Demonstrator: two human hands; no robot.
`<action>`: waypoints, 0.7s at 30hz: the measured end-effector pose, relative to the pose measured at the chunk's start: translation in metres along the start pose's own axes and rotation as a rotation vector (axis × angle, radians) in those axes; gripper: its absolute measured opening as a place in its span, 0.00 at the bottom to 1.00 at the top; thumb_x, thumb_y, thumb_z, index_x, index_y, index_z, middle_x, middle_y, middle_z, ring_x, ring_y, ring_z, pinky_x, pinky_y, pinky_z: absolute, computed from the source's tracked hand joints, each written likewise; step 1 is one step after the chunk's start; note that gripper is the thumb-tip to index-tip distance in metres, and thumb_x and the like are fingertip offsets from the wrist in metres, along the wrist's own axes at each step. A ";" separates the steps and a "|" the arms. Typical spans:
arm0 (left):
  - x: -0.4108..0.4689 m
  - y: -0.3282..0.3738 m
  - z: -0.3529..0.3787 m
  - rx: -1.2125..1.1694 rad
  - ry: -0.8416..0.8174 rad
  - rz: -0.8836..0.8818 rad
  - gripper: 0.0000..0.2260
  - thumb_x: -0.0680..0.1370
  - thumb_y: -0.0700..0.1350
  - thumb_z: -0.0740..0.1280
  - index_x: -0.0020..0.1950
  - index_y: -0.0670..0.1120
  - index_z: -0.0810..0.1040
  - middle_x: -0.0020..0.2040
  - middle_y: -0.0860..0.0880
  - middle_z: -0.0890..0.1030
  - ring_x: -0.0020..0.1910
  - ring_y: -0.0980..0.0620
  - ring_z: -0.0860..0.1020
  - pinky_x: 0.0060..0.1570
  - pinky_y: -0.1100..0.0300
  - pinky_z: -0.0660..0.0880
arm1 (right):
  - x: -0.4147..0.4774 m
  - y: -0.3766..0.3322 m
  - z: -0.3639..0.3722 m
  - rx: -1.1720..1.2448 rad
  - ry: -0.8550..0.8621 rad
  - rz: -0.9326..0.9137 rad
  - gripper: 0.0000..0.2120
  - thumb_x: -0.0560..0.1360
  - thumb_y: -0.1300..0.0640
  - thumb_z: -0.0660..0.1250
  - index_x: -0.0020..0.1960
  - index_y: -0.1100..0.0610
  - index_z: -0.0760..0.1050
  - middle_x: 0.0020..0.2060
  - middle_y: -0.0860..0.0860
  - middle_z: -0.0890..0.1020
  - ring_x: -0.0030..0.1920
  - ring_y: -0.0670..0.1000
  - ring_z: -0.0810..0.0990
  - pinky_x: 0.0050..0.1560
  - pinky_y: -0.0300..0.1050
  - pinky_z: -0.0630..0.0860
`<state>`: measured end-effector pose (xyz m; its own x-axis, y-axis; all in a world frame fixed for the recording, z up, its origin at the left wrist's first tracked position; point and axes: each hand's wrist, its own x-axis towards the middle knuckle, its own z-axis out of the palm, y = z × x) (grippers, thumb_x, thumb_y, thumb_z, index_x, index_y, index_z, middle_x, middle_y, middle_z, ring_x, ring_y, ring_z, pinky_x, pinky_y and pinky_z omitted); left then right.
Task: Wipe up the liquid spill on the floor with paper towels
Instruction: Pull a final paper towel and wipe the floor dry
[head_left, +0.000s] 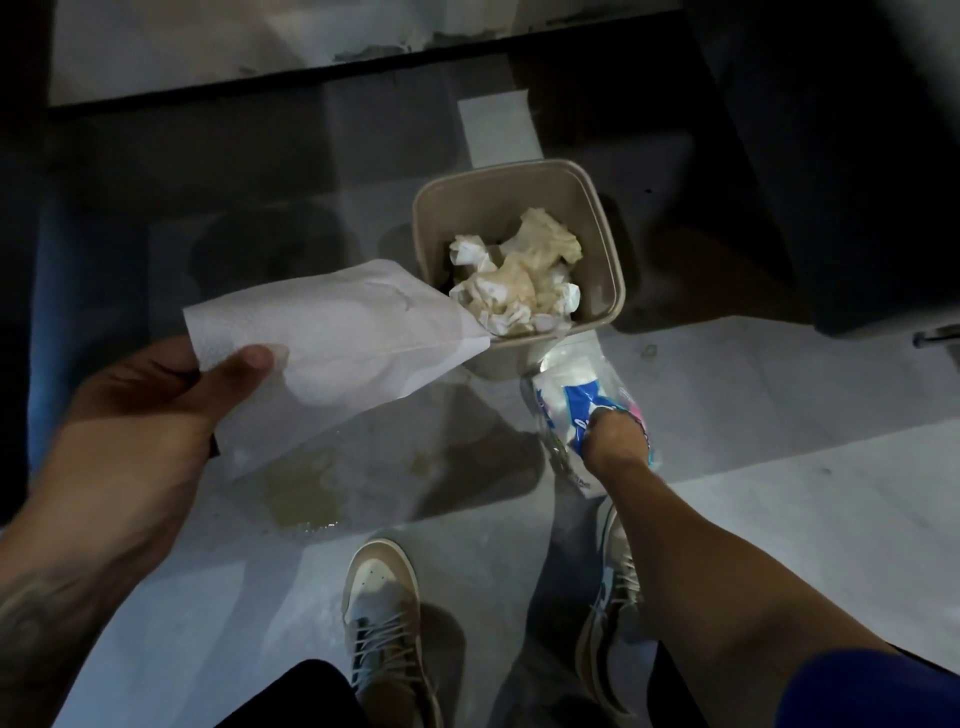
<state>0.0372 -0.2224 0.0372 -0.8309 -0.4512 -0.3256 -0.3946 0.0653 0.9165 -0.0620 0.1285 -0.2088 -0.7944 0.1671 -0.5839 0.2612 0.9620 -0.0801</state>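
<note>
Head view: a clean paper towel (332, 338) is being pinched in the left hand (140, 410) at centre left, the right hand (618, 441) is clasping the towel pack (582, 410), and the yellowish spill (306, 493) at lower centre should be blotted flat.

A home (likely): tiled floor (779, 441), small wastebasket (608, 249).

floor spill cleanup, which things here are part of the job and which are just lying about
Part of the job:
- left hand, clean paper towel
- right hand, towel pack
- yellowish spill
- bin, used towels

Lying about:
- metal handle
</note>
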 end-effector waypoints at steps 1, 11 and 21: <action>-0.001 0.001 0.001 -0.016 0.005 -0.007 0.18 0.73 0.53 0.73 0.62 0.50 0.83 0.57 0.50 0.85 0.57 0.47 0.84 0.62 0.42 0.76 | 0.000 0.001 -0.001 -0.024 0.000 -0.013 0.15 0.74 0.51 0.74 0.57 0.58 0.80 0.50 0.55 0.83 0.51 0.55 0.81 0.59 0.48 0.78; -0.004 0.011 0.006 -0.026 -0.007 -0.025 0.17 0.74 0.53 0.72 0.62 0.52 0.83 0.57 0.51 0.85 0.56 0.49 0.84 0.54 0.50 0.78 | -0.012 0.002 -0.009 0.094 0.017 -0.045 0.13 0.76 0.60 0.71 0.60 0.59 0.77 0.53 0.56 0.82 0.52 0.57 0.81 0.59 0.50 0.77; -0.029 0.068 0.034 -0.123 0.046 -0.033 0.04 0.79 0.42 0.70 0.50 0.51 0.84 0.47 0.56 0.87 0.48 0.55 0.85 0.55 0.45 0.81 | -0.055 0.004 -0.092 0.554 0.041 -0.007 0.10 0.77 0.59 0.66 0.56 0.60 0.80 0.43 0.57 0.82 0.34 0.51 0.80 0.32 0.36 0.72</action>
<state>0.0212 -0.1745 0.1010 -0.7981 -0.4922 -0.3476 -0.3680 -0.0586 0.9280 -0.0681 0.1429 -0.1030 -0.8150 0.1802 -0.5508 0.4964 0.7074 -0.5031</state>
